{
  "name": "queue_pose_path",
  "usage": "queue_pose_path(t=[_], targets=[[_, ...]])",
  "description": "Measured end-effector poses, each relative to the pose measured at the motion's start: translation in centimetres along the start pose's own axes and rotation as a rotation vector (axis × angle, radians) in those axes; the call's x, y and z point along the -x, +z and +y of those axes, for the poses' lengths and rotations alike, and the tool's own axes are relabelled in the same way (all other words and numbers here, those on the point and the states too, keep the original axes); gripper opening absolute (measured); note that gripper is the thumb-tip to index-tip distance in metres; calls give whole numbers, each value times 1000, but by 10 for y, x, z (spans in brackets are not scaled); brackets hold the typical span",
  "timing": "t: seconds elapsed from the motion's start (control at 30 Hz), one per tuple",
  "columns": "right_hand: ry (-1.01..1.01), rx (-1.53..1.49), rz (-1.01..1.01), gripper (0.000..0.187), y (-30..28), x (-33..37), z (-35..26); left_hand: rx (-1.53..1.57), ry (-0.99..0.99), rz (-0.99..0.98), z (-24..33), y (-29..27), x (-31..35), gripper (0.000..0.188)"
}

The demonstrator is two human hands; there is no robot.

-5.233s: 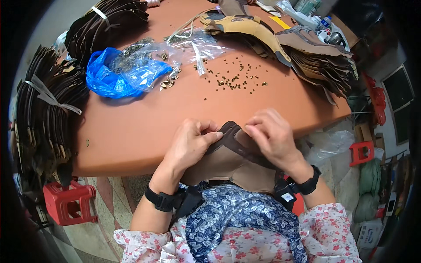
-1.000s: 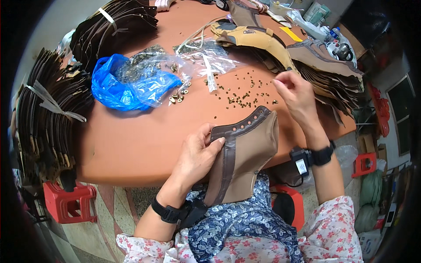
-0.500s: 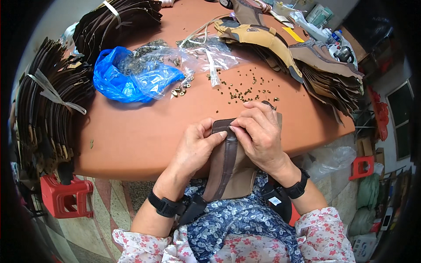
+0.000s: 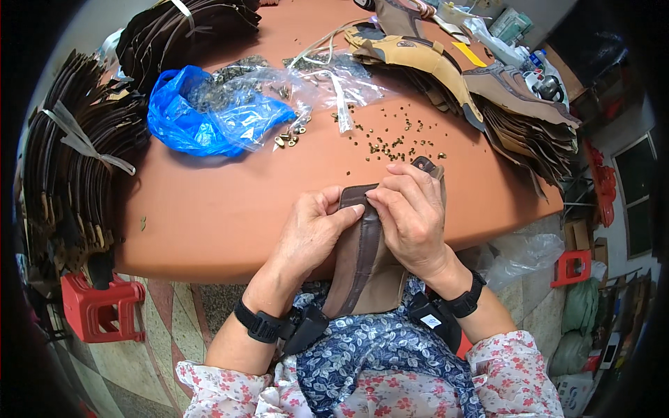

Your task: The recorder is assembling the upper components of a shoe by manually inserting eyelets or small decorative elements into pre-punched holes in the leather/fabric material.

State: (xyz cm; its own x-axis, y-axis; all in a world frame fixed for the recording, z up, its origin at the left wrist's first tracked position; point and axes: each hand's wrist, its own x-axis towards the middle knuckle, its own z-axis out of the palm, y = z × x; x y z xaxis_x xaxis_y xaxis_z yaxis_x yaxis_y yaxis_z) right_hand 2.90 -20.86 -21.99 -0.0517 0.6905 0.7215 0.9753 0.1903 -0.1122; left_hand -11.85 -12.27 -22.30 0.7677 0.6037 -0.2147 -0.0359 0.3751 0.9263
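We see the brown shoe-upper panel just below the centre of the frame, at the near edge of the table, its dark trim band running along the top and down its left part. Our left hand has hold of it at the upper left corner, thumb pressed on the front and fingers curled closed behind. Our right hand lies over the panel's upper part with thumb and forefinger drawn together at the dark band; we cannot tell whether a small piece is pinched there. A bit of the panel shows past its fingertips.

Below, we wear a navy leaf-patterned apron, and a black strap circles our left wrist. Just above the hands, small brass-coloured fittings lie scattered on the orange-brown table. To their left we have a blue plastic bag and clear bags with more metal pieces beside them.

Tied stacks of dark panels fill the left edge and upper left. At upper right, a tan upper lies next to a brown stack, near a yellow strip. A red stool stands at lower left.
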Motion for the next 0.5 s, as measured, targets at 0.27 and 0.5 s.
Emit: queue_pose_path(t=[0.27, 0.5], targets=[[1, 9, 9, 15, 0, 2, -3, -4, 9, -11, -1, -1, 1, 15], [-8, -76, -52, 17, -2, 7, -2, 10, 69, -20, -8, 0, 1, 16]])
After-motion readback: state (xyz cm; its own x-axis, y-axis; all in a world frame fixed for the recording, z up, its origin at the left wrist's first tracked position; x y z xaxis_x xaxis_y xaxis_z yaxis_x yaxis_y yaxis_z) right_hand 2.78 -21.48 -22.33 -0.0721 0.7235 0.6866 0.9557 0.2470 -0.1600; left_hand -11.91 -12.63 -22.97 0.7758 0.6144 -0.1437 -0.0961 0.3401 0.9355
